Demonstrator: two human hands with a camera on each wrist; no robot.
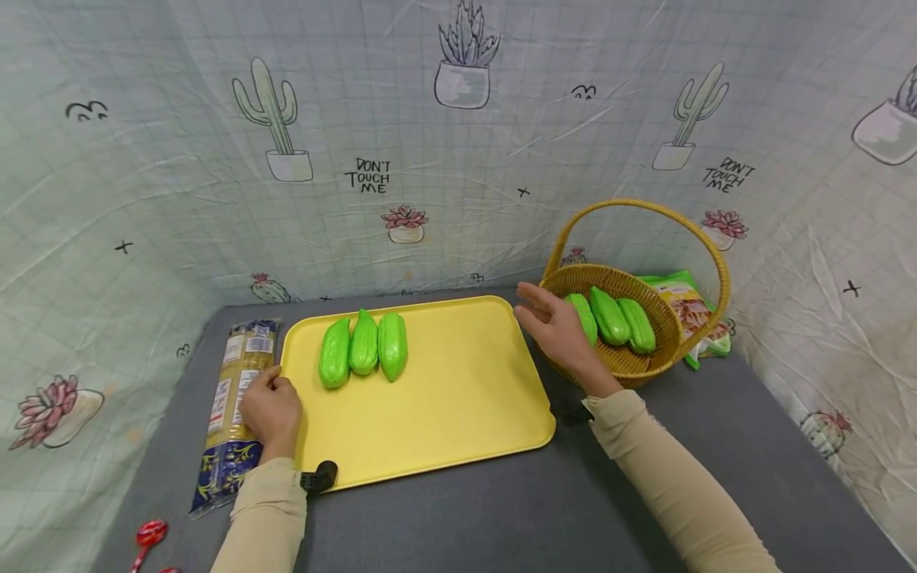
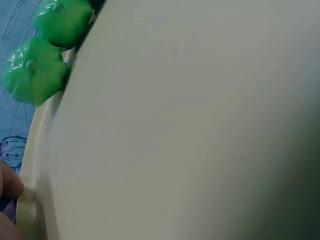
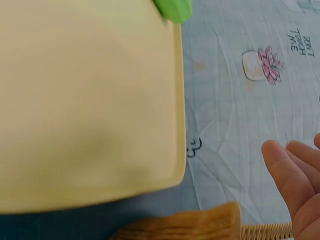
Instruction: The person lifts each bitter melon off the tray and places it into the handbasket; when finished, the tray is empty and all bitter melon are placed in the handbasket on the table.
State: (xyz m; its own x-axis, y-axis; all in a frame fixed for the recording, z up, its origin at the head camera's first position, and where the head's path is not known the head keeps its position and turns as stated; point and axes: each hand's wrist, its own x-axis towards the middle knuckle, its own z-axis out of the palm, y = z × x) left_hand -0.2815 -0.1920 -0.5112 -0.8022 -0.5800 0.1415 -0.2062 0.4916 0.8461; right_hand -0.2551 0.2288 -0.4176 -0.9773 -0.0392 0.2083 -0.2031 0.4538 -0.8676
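Three glossy green ribbed gourds lie side by side at the back left of a yellow tray. Two of their rounded ends show in the left wrist view. At the tray's left rim, my left hand has curled fingers and appears to grip the edge. My right hand hangs between the tray's right side and a wicker basket, holding nothing, its fingers extended. Inside the basket are three more green gourds, one partly hidden by that hand.
A long packet of pasta lies left of the tray, partly under the left hand. Red-and-white lollipops are at the front left. Behind the basket sits a green food bag. A patterned cloth hangs behind the grey table.
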